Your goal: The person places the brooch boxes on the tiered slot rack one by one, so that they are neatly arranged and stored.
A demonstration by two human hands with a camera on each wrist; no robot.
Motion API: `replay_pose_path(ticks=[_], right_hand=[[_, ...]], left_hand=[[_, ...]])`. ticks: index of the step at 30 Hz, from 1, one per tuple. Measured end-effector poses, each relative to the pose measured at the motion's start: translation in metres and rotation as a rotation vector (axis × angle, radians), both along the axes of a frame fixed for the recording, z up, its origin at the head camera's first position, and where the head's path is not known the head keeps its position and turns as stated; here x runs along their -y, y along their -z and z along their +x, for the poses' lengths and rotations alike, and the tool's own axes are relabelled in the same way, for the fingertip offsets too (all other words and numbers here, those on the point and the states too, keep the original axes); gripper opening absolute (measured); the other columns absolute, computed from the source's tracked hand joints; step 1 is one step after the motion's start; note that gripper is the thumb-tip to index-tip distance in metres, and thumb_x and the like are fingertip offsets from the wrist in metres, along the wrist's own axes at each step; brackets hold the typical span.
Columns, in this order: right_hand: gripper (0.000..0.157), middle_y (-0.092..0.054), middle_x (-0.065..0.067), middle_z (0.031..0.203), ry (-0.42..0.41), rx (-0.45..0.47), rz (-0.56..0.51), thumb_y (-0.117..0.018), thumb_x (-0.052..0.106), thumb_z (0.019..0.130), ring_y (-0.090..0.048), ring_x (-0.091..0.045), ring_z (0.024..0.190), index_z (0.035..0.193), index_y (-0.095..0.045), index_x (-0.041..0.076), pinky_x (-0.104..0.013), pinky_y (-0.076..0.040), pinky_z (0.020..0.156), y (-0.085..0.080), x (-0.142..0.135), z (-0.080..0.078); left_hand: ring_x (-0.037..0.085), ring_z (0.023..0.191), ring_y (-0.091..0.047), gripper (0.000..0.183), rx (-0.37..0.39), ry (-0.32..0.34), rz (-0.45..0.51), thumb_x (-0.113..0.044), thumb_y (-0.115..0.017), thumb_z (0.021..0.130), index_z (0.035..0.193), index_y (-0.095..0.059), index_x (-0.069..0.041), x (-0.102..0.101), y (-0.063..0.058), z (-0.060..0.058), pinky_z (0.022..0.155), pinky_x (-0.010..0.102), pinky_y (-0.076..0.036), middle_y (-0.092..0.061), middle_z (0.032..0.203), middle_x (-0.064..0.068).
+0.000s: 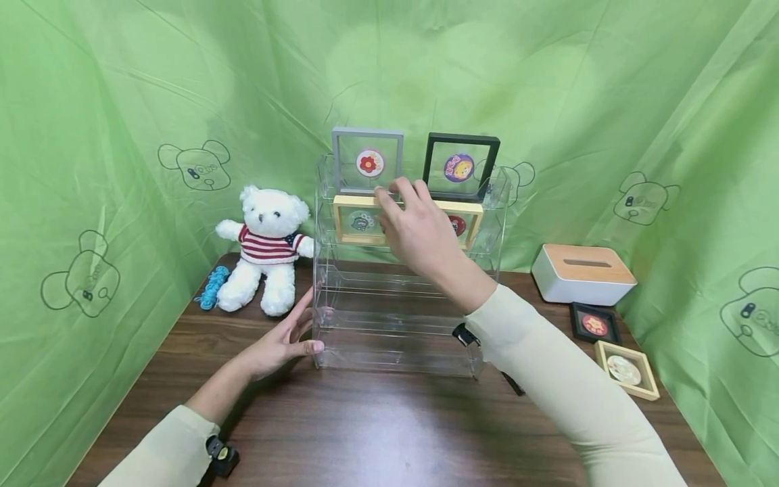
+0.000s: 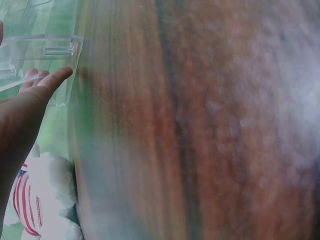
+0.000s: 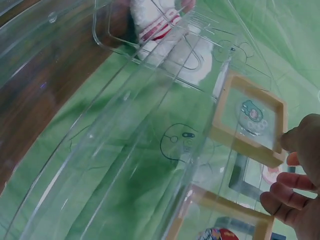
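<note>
The right hand (image 1: pixel 420 230) reaches across to the rack (image 1: pixel 395 358), its fingers loosely bent, the thumb meeting an upper corner of the left wood frame (image 1: pixel 360 222). One fingertip is close behind that edge; from where I stand I can't tell whether they pinch it or merely touch. That frame sits on the rack's second level from the top, just beside another wood frame (image 1: pixel 458 223), with a grey frame (image 1: pixel 370 164) and a black frame (image 1: pixel 459 168) standing above them. The left hand (image 1: pixel 282 345) is spread against the rack's clear side near its base, thumb stretched to the front edge, fingers farther back. All this stands on a dark brown table (image 1: pixel 395 433) with a wood grain. A white bear (image 1: pixel 268 250) in a striped top sits left of the rack, blue cord (image 1: pixel 213 287) beside it. Over to the right are a tissue box (image 1: pixel 583 274) and two more frames (image 1: pixel 595 325), lying flat. Green cloth (image 1: pixel 377 67) hangs all around, printed with bear-head outlines.
</note>
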State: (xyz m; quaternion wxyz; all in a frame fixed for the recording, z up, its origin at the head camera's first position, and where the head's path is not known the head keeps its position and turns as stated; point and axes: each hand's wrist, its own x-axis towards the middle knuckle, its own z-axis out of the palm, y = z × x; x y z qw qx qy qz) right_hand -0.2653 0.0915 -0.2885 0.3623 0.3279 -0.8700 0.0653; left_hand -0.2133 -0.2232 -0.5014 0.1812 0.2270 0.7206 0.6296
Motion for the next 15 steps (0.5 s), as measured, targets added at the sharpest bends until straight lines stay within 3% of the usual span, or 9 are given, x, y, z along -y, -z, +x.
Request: replay_pose_path(ticks=[9, 15], right_hand=[[0.035, -0.07, -0.02, 0.125, -0.163, -0.076, -0.079, -0.072, 0.013, 0.107, -0.063, -0.037, 0.102, 0.139, -0.072, -0.001, -0.041, -0.062, 0.08, -0.016, -0.03, 0.017], [0.038, -0.071, -0.021, 0.124, -0.188, -0.069, -0.103, -0.077, 0.015, 0.104, -0.065, -0.038, 0.104, 0.138, -0.073, -0.002, -0.042, -0.061, 0.078, -0.021, -0.064, 0.029]], left_hand=[[0.063, 0.166, -0.004, 0.114, -0.004, 0.005, 0.002, -0.011, -0.074, 0.106, 0.177, 0.008, -0.042, 0.001, 0.0, -0.001, 0.128, 0.077, -0.022, -0.02, 0.178, 0.033], [0.063, 0.166, -0.003, 0.114, -0.004, 0.005, -0.006, -0.012, -0.075, 0.106, 0.177, 0.008, -0.043, 0.0, -0.001, 0.0, 0.129, 0.078, -0.02, -0.019, 0.178, 0.033]])
